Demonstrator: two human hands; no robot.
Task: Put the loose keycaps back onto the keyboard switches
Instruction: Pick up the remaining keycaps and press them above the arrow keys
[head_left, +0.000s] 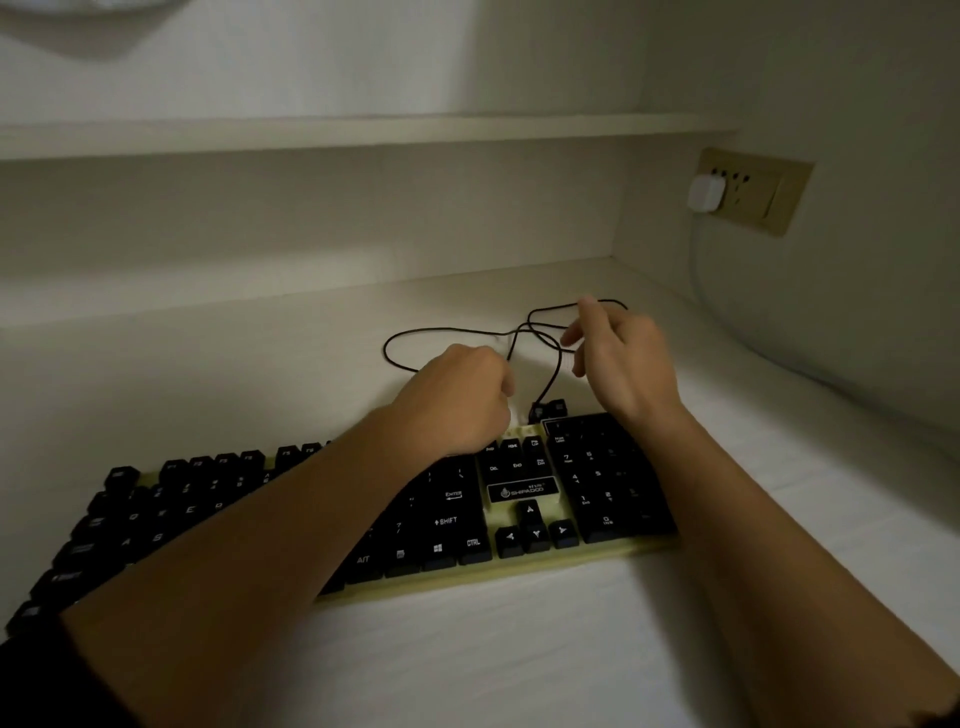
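A black-keyed keyboard (519, 566) on a pale yellow base lies across the white surface. My left hand (460, 400) hovers over its top row, left of the navigation keys. The fingers curl downward and their tips are hidden, so I cannot tell whether they hold anything. Bare pale switches (521, 431) show just right of that hand. Two loose black keycaps (549, 410) lie behind the keyboard's back edge. My right hand (621, 358) hovers above and behind the number pad with its fingers spread loosely, holding nothing.
The keyboard's thin black cable (447, 329) loops on the surface behind the hands. A white charger (705, 193) sits in a wall socket plate at the right, its cord hanging down. A shelf runs along the back wall above.
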